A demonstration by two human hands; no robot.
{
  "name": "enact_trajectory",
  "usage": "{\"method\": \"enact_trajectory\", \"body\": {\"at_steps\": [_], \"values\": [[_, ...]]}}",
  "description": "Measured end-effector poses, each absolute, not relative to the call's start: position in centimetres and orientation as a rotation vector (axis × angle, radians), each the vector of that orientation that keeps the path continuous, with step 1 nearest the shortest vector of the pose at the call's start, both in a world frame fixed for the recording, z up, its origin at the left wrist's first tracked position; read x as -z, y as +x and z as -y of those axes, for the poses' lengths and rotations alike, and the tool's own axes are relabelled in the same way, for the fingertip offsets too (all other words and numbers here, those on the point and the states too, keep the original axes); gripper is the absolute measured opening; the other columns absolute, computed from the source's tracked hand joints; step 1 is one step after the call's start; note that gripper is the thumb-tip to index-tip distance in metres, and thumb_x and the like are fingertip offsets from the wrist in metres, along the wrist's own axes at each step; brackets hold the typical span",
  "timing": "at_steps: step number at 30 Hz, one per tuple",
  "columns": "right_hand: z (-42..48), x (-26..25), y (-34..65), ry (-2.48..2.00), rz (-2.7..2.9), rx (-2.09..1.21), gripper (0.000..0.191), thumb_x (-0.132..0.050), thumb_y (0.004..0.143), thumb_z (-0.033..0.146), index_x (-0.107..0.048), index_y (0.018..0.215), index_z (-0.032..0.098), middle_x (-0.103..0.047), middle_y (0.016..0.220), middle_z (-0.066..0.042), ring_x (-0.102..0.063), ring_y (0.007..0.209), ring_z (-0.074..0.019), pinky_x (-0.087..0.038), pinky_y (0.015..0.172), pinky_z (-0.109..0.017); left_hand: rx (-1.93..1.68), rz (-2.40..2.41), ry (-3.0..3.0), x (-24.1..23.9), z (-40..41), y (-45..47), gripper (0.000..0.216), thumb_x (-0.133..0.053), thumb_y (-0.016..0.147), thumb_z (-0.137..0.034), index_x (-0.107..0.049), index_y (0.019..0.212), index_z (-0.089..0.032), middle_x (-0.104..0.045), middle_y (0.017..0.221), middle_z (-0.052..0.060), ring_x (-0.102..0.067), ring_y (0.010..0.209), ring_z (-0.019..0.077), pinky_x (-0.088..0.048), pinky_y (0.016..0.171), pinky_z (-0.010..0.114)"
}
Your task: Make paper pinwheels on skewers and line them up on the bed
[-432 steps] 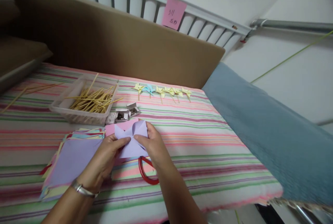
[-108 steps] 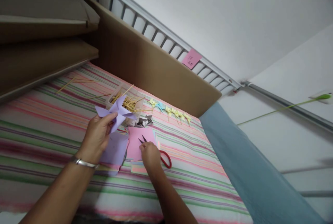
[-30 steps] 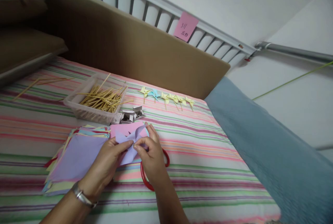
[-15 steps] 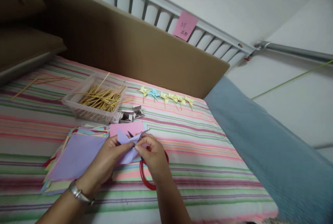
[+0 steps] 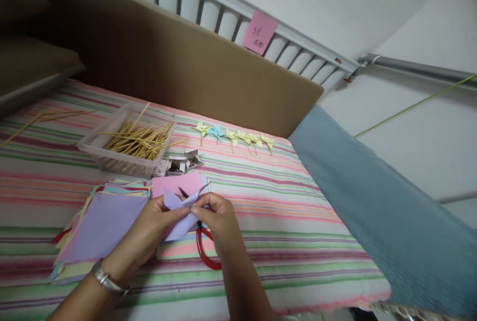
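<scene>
The folded purple paper (image 5: pixel 181 230) is held between the 2 hands, above the red-handled scissors (image 5: pixel 199 249). It lies to the right of the left hand (image 5: pixel 151 224), by whose thumb and fingers it is gripped, and to the left of the right hand (image 5: pixel 219 216), by whose thumb and forefinger its centre is pinched; whether anything small is also held there cannot be told. Neither hand is nearer. No clear long axis is shown; the pale sheet is bent into pointed vanes, 1 slanting up rightward.
</scene>
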State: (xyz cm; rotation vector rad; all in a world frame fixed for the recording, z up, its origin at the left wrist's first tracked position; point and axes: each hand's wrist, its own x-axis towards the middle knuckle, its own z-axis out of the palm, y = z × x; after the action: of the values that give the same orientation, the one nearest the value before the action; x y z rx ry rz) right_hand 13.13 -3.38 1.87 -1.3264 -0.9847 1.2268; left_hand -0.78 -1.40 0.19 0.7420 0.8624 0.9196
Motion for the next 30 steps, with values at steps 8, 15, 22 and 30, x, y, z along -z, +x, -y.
{"method": "enact_trajectory", "body": {"at_steps": [8,15,22,30], "values": [[3.60,-2.28,12.86,-1.273,0.911,-1.281,0.011,-0.069,0.058,0.018,-0.059,0.056,0.017,-0.054,0.053,0.003,-0.047,0.052,-0.0103,-0.039,0.051,-0.023,-0.948,-0.757,0.717,-0.40,1.49,-0.56,0.013,-0.078,0.064,-0.022,-0.072,0.074,-0.016,-0.069,0.071,0.003,-0.059,0.065,0.0153,-0.046,0.071,0.029],[3.56,-2.18,12.88,-1.268,0.915,-1.299,0.010,-0.068,0.060,0.016,-0.059,0.056,0.016,-0.056,0.052,0.004,-0.047,0.052,-0.0093,-0.037,0.053,-0.022,-0.917,-0.732,0.695,-0.43,1.55,-0.56,0.011,-0.077,0.066,-0.021,-0.072,0.075,-0.016,-0.068,0.069,0.002,-0.058,0.062,0.0130,-0.046,0.073,0.028],[3.55,-1.92,12.85,-1.289,0.913,-1.282,0.010,-0.068,0.058,0.016,-0.059,0.056,0.016,-0.055,0.051,0.004,-0.046,0.050,-0.0093,-0.036,0.051,-0.022,-0.903,-0.725,0.689,-0.41,1.69,-0.53,0.013,-0.077,0.066,-0.021,-0.072,0.078,-0.017,-0.069,0.072,0.001,-0.059,0.063,0.0134,-0.045,0.073,0.027],[3.44,-1.84,12.79,-1.334,0.951,-1.243,0.011,-0.069,0.056,0.018,-0.058,0.054,0.017,-0.054,0.052,0.003,-0.046,0.052,-0.0102,-0.037,0.051,-0.022,-0.892,-0.724,0.700,-0.30,1.73,-0.76,0.013,-0.076,0.067,-0.023,-0.072,0.077,-0.017,-0.071,0.073,0.003,-0.061,0.067,0.0159,-0.045,0.074,0.029]]}}
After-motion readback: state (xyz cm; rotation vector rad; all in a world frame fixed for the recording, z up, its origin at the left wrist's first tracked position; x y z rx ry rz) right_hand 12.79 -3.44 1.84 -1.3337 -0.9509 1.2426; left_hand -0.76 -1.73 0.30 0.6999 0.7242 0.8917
